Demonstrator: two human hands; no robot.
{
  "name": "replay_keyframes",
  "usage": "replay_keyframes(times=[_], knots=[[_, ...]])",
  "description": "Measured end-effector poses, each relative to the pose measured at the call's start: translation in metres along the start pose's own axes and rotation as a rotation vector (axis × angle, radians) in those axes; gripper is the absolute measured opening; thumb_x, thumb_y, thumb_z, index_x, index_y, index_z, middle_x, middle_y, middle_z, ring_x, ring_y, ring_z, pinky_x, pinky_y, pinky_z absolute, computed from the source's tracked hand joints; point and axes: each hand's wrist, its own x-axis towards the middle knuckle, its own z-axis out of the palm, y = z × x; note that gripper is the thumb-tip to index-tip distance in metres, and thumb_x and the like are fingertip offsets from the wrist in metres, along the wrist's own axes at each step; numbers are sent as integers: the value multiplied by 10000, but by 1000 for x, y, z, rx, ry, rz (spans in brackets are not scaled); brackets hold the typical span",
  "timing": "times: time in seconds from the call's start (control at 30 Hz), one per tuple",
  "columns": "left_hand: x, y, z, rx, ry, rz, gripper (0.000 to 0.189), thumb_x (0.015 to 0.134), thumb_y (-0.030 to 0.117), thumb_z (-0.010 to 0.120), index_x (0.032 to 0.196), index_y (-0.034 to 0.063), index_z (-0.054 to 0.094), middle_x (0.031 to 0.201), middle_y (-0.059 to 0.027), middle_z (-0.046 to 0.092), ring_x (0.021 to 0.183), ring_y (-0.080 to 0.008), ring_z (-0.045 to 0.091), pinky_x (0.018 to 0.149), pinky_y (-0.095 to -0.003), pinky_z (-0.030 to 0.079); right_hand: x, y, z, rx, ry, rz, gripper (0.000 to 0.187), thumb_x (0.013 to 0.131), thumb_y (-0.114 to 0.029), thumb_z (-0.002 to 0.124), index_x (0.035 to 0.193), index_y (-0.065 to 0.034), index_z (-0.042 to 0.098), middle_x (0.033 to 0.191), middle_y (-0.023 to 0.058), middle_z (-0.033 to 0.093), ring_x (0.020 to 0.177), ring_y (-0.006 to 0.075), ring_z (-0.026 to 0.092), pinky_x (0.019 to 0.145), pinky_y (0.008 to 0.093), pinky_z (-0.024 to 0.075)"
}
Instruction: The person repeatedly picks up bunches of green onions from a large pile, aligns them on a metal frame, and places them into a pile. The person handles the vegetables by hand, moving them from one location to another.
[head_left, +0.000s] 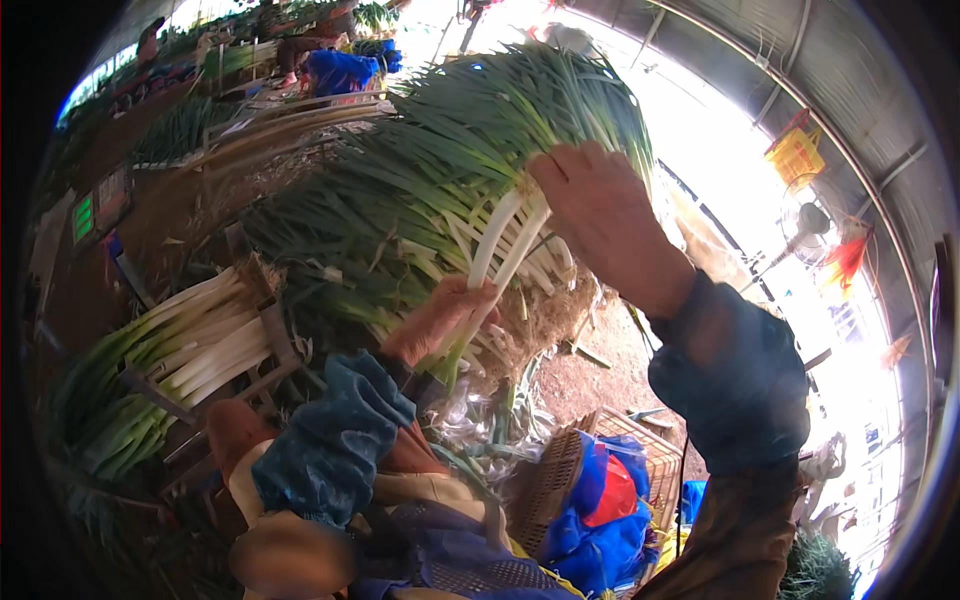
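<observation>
My left hand (446, 315) is closed around the shafts of two scallion-like stalks (506, 244), their white root ends pointing up and away from me. At those root ends is my right hand (600, 217), back turned up and fingers curled. Its fingertips are hidden, so whether it grips the roots cannot be told. Behind and beneath both hands lies a large heap of long green onions (465, 142), its leaves spread to the far side and left. Brown hairy roots (544, 319) of the heap face me.
On my left, a metal frame (281, 337) bears trimmed stalks (202, 337); beyond it is a scale with a lit green display (84, 217). A wicker basket (551, 480) with blue and red bags (600, 517) stands near me at right. A fan (812, 219) and people are farther off.
</observation>
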Motion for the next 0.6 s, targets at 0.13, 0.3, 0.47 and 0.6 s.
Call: replay_keyframes(times=[0.13,0.3,0.47,0.6], knots=[[0,-4,-10,-33,19,32,309,864,331,582,910,26,593,731,-43,606,682,-130,590,658,-280,470,21,-36,-13,-132,112,-225,342,696,-179,609,1010,-57,548,1089,101,506,1005,251,493,806,371,418],[-5,12,21,153,-51,-26,304,864,309,582,910,10,607,746,-42,608,668,-119,581,641,-256,467,0,-38,25,-9,-383,-211,279,705,-183,593,960,-76,552,963,62,532,950,228,516,791,376,416],[-9,-6,9,149,-187,-109,265,856,241,584,923,-15,605,767,-48,607,668,-112,573,619,-250,461,-7,-31,19,196,-564,-202,185,710,-173,575,875,-94,545,788,28,526,837,202,551,728,374,417],[-9,-3,9,182,-166,-22,233,824,213,645,912,0,610,801,-53,627,756,-118,599,703,-275,477,0,-18,6,188,-486,-206,79,681,-151,596,744,-103,586,714,25,550,768,207,588,657,338,447]])
